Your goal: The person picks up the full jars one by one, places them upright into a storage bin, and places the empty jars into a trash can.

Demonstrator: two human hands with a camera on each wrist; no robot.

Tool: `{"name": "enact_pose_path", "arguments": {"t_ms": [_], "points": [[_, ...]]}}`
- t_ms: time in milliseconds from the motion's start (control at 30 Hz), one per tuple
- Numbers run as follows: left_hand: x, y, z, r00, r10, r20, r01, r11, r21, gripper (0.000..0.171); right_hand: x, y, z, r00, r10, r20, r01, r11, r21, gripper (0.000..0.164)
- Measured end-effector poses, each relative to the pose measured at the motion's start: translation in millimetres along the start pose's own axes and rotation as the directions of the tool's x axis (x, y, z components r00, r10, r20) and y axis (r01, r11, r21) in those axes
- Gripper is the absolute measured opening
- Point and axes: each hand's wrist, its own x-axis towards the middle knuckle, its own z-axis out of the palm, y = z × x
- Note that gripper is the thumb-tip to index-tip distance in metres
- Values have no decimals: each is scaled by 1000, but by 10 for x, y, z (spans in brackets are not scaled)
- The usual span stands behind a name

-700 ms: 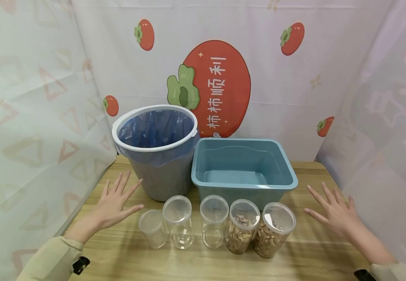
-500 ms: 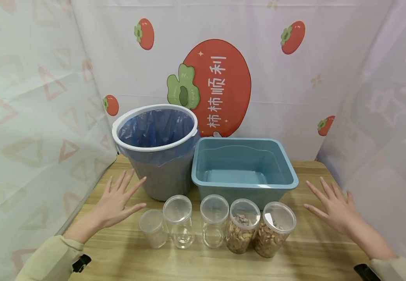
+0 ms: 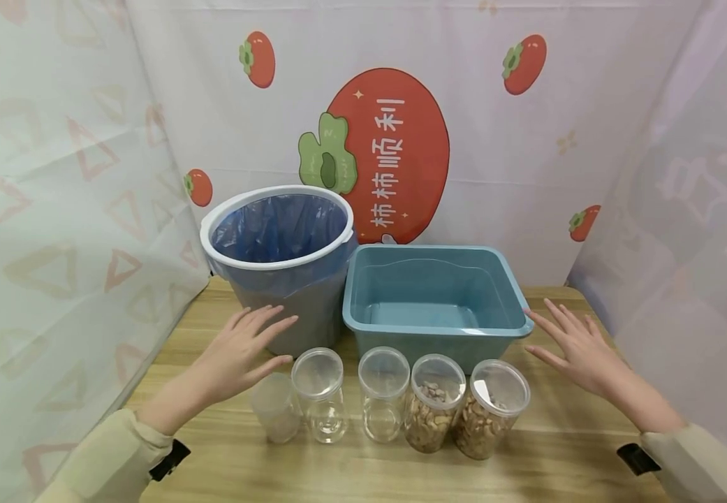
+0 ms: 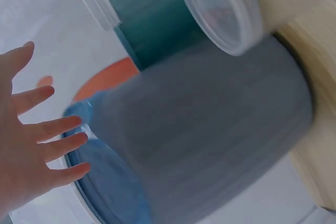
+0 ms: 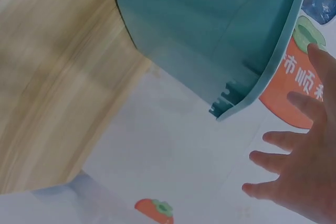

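Observation:
My left hand (image 3: 231,360), its fingers straight and spread, hovers over the small frosted jar (image 3: 277,412) at the left end of a row and holds nothing. To that jar's right stand two clear lidded jars, one jar (image 3: 327,412) beside another jar (image 3: 383,412). Then come two lidded jars with brown pieces inside, a nearer-centre jar (image 3: 429,416) and a rightmost jar (image 3: 485,423). Off to the right, my right hand (image 3: 583,356) is spread in the air near the right rim of the teal tub (image 3: 432,342), also holding nothing.
A grey bin (image 3: 294,307) lined with a blue bag stands at the back left, against the tub's left side. Behind them hangs a white curtain (image 3: 495,140) printed with persimmons. More curtain encloses both sides of the wooden table (image 3: 338,478).
Both hands have moved inward: my left hand to the right, now over the frosted jar, and my right hand to the left, closer to the tub. The jars, bin and tub have stayed put.

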Motion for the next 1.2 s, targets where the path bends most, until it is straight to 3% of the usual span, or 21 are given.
{"name": "enact_pose_path", "arguments": {"t_ms": [167, 367, 500, 700, 933, 1200], "points": [[179, 175, 67, 992, 101, -76, -103, 995, -16, 45, 104, -27, 23, 999, -35, 4, 34, 996, 78, 57], [387, 446, 147, 987, 138, -81, -143, 988, -65, 39, 172, -81, 48, 1000, -7, 22, 4, 991, 135, 48], [508, 629, 215, 986, 150, -78, -157, 983, -93, 39, 196, -97, 115, 997, -46, -60, 52, 992, 116, 38], [644, 862, 367, 982, 168, -89, -179, 972, -149, 36, 219, -60, 244, 961, -151, -230, 171, 983, 68, 29], [788, 1098, 522, 993, 117, 25, -106, 955, -278, 33, 216, -58, 302, 941, -168, -295, 192, 980, 56, 24], [964, 1254, 681, 979, 127, 161, -69, 944, -323, 37, 198, -79, 298, 945, -141, -294, 163, 985, 51, 17]]}}
